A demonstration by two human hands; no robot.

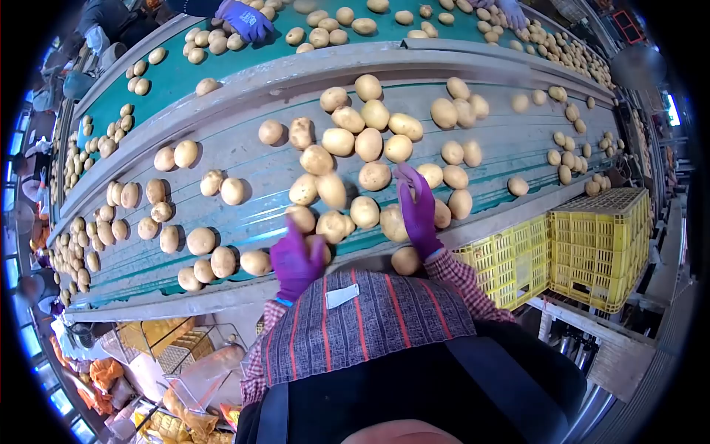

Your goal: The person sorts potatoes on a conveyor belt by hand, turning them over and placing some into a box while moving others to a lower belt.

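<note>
Both hands wear purple gloves and reach over a green conveyor belt [244, 159] crowded with pale potatoes. The left hand [296, 263] hovers at the near edge of the belt, fingers curled downward just beside a potato [333, 226]; whether it grips anything cannot be told. The right hand [418, 211] stretches farther out, fingers extended and open over the cluster, touching or nearly touching a potato on its left [392, 222], with nothing clamped in it. The two hands are apart, with several potatoes between them. To the right, below the belt, stand yellow plastic crates [599, 244]. On the far belt [177, 81], another person's blue-gloved hand [246, 20] rests among more potatoes.
</note>
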